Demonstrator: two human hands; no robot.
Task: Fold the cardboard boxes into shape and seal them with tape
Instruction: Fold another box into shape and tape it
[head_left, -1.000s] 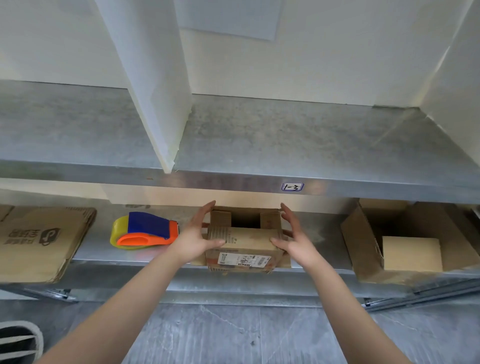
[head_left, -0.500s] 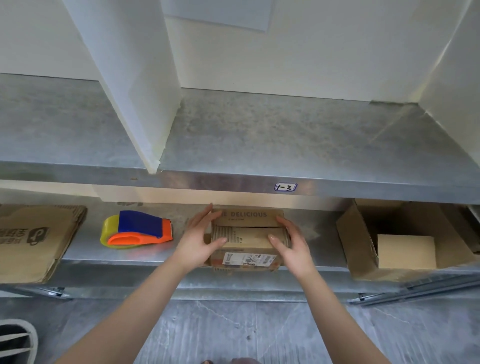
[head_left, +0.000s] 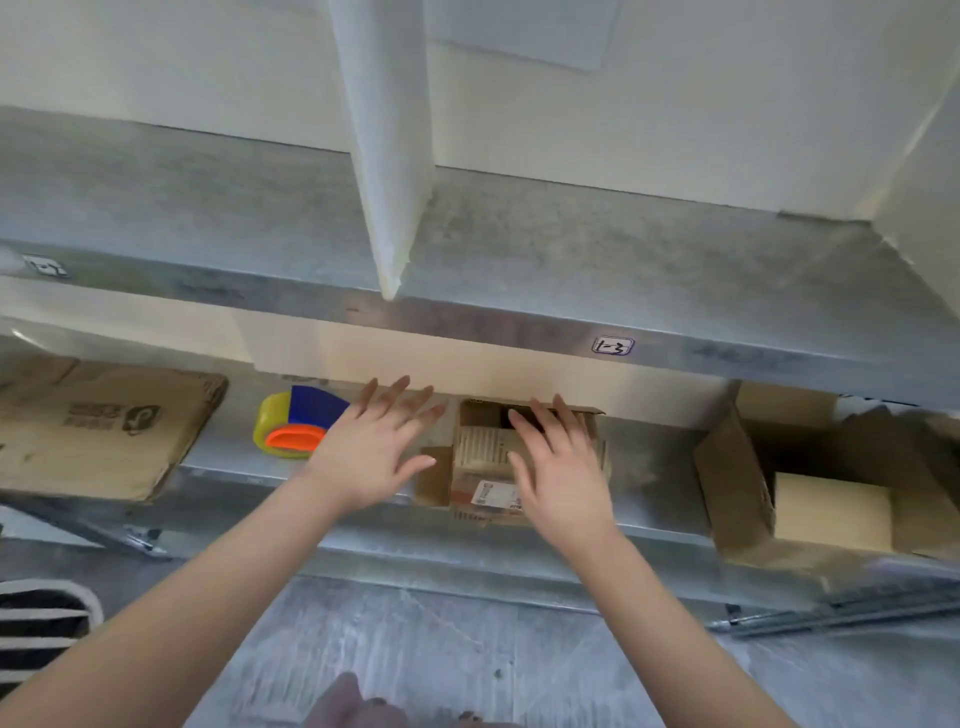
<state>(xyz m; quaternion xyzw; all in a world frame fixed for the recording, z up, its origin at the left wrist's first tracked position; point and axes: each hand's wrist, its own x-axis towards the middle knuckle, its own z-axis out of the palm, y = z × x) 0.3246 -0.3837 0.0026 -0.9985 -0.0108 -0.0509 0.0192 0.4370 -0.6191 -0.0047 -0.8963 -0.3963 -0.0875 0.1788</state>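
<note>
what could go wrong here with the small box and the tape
The right hand alone presses the small cardboard box, and a side flap sticks out unfolded, so the top flaps could spring open. The box sits at the shelf edge and might get pushed off. The left hand, open, hovers near the tape dispenser and could knock it.

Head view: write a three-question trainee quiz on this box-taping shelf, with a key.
1. True or false: the right hand lies flat on the small cardboard box.
2. The tape dispenser sits on which side of that box: A person's left, B person's right, C on top?
3. Fill in: the left hand is open, fingers spread, holding ____.

Key: 1 true; 2 A; 3 nothing.
</note>
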